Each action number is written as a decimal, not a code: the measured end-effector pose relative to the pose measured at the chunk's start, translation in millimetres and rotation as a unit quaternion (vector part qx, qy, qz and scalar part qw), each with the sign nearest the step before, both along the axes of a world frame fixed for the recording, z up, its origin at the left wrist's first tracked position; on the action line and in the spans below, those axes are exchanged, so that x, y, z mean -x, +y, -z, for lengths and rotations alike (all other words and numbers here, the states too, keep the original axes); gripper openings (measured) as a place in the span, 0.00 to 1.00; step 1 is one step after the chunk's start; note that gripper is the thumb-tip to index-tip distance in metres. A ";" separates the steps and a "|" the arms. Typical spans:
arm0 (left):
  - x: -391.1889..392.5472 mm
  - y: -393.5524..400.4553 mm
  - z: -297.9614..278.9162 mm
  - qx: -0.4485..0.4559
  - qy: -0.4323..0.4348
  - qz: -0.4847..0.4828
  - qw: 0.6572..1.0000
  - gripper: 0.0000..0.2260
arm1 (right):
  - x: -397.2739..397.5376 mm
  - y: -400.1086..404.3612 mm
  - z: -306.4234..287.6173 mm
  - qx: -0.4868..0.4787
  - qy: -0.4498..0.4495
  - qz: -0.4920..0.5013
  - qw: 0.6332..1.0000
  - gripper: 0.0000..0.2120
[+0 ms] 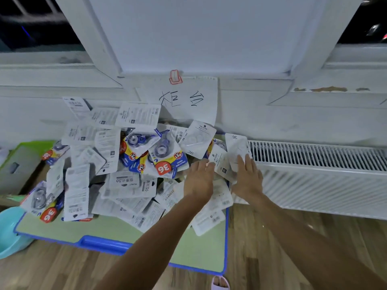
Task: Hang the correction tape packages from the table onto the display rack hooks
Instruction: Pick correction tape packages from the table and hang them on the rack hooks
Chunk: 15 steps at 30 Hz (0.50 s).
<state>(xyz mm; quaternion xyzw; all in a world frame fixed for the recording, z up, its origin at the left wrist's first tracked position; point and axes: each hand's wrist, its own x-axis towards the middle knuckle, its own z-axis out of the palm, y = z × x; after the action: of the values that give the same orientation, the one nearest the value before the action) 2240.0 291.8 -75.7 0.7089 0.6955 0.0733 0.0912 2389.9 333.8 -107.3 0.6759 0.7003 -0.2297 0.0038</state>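
A heap of correction tape packages (pixel 129 164) covers the green table with a blue rim (pixel 225 243). Most lie white back up; a few show blue tape and a red "36" label. My left hand (pixel 200 177) reaches over the heap's right side, fingers extended and touching a white package (pixel 219 160). My right hand (pixel 248 174) lies flat with straight fingers on another white package marked 36 (pixel 238 147) at the table's right edge. No display rack or hooks are in view.
A white radiator (pixel 318 172) runs along the wall right of the table. A paper sign with handwriting (pixel 188 99) hangs behind the heap. A turquoise basin (pixel 9 229) sits at the left on the wooden floor (pixel 52 266), and a green box (pixel 18 164) stands beyond it.
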 end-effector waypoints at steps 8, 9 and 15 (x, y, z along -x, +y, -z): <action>-7.8 35.1 21.0 0.084 0.051 0.062 0.993 0.30 | 5.6 23.6 27.5 0.015 -0.022 -0.049 0.998 0.53; -6.7 35.6 22.1 0.082 0.049 0.060 0.994 0.30 | 6.7 23.9 29.3 0.011 -0.024 -0.052 0.998 0.52; -5.3 40.2 21.3 0.058 0.014 0.052 0.997 0.28 | 9.7 17.8 24.6 -0.044 -0.009 -0.057 0.997 0.36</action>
<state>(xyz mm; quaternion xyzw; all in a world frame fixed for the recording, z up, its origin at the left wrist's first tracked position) 2245.3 332.1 -96.9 0.7386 0.6620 0.0176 0.1261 2380.1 351.6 -131.9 0.6367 0.7467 -0.1922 -0.0064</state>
